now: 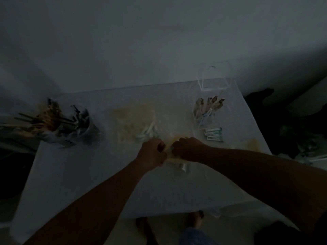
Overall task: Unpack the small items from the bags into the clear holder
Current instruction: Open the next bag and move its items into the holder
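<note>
The scene is very dim. My left hand [152, 152] and my right hand [187, 149] meet over the middle of the table, both gripping a small yellowish plastic bag [174, 152] between them. A few small white packets [184, 167] hang in its lower end. A second, larger yellowish bag [134, 121] lies flat behind my hands, with small white and teal items [148, 132] at its near corner. At the right stands the clear holder [208, 112], with brown-tipped sachets upright in its back part and white and teal packets [213, 134] in its front part.
Two cups [77, 128] stuffed with sticks and sachets stand at the table's left edge. A clear box [215, 76] sits at the back right against the wall. The table wears a white cloth [79, 174]. Dark clutter lies right of the table. Feet show below the front edge.
</note>
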Motion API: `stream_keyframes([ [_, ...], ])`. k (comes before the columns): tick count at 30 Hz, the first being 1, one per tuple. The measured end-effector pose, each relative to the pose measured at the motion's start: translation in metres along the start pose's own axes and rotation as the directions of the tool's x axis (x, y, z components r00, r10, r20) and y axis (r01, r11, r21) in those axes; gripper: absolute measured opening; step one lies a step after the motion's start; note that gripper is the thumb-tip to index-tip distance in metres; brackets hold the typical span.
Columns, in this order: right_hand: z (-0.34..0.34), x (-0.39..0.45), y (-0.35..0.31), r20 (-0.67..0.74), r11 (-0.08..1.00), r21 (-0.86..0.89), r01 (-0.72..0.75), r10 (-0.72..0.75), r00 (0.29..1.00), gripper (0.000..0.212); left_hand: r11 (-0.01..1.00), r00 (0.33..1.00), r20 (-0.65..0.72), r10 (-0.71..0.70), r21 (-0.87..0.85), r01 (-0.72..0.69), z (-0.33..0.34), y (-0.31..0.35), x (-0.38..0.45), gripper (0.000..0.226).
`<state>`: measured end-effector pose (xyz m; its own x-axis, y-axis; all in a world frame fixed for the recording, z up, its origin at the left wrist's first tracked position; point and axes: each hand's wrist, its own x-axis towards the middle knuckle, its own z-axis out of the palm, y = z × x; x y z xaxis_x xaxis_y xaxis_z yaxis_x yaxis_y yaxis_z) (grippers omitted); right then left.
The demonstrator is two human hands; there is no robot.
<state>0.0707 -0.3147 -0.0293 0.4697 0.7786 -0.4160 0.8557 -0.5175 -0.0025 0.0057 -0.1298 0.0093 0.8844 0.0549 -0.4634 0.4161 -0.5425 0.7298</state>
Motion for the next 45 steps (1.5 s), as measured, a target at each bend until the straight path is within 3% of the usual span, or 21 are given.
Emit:
stream_keyframes([
  [3, -0.002, -0.001, 0.005, -0.049, 0.995, -0.039, 0.091, -0.093, 0.994, 0.025, 1.000, 1.000, 0.004, 0.018, 0.022, -0.019, -0.001, 0.001, 0.001, 0.016],
  [7, -0.009, 0.000, 0.006, 0.074, 0.975, -0.117, 0.191, -0.183, 0.980, 0.039, 0.996, 0.999, 0.023, 0.035, 0.080, -0.037, -0.005, 0.003, 0.000, 0.010],
  [11, -0.014, 0.000, 0.008, 0.073, 0.994, 0.053, 0.095, -0.099, 0.992, 0.047, 0.991, 0.999, 0.022, 0.025, 0.131, -0.028, -0.005, -0.004, 0.004, 0.015],
  [14, -0.013, 0.001, 0.008, 0.035, 0.984, 0.156, 0.085, -0.092, 0.995, 0.025, 0.989, 0.999, 0.038, 0.023, 0.143, -0.028, -0.004, -0.008, 0.004, 0.014],
  [16, -0.017, -0.001, 0.004, -0.015, 0.986, 0.166, 0.021, -0.018, 1.000, 0.017, 0.991, 1.000, 0.023, 0.019, 0.132, -0.022, -0.005, -0.010, 0.005, 0.012],
  [22, -0.024, -0.009, -0.004, -0.094, 0.973, 0.136, -0.184, 0.198, 0.976, 0.022, 0.996, 0.998, -0.051, -0.041, 0.078, 0.045, -0.011, -0.019, 0.010, 0.009],
  [25, -0.021, -0.014, -0.011, -0.074, 0.969, 0.114, -0.219, 0.228, 0.971, 0.022, 0.996, 0.994, -0.082, -0.069, 0.046, 0.073, -0.013, -0.019, 0.011, 0.012],
  [29, -0.023, -0.020, -0.022, -0.143, 0.990, 0.068, -0.125, 0.134, 0.981, 0.023, 0.992, 0.988, -0.109, -0.110, 0.052, 0.116, -0.018, -0.025, 0.007, 0.010],
  [33, -0.016, -0.032, -0.026, -0.348, 0.996, 0.064, -0.055, 0.074, 0.935, 0.022, 0.984, 0.983, -0.122, -0.136, 0.101, 0.149, -0.021, -0.038, 0.004, 0.013],
  [36, -0.009, -0.034, -0.025, -0.406, 0.980, 0.137, -0.142, 0.186, 0.894, 0.016, 0.980, 0.981, -0.129, -0.145, 0.115, 0.160, -0.017, -0.044, 0.001, 0.020],
  [39, -0.014, -0.037, -0.029, -0.359, 0.952, 0.090, -0.291, 0.304, 0.883, 0.019, 0.976, 0.980, -0.142, -0.142, 0.143, 0.162, -0.014, -0.048, 0.001, 0.019],
  [42, -0.012, -0.038, -0.035, -0.276, 0.898, 0.260, -0.355, 0.421, 0.864, 0.021, 0.973, 0.979, -0.138, -0.150, 0.154, 0.171, -0.012, -0.050, 0.000, 0.013],
  [45, -0.014, -0.042, -0.035, -0.312, 0.699, 0.702, -0.136, 0.473, 0.824, 0.017, 0.972, 0.975, -0.142, -0.169, 0.141, 0.189, -0.010, -0.048, -0.003, 0.015],
])
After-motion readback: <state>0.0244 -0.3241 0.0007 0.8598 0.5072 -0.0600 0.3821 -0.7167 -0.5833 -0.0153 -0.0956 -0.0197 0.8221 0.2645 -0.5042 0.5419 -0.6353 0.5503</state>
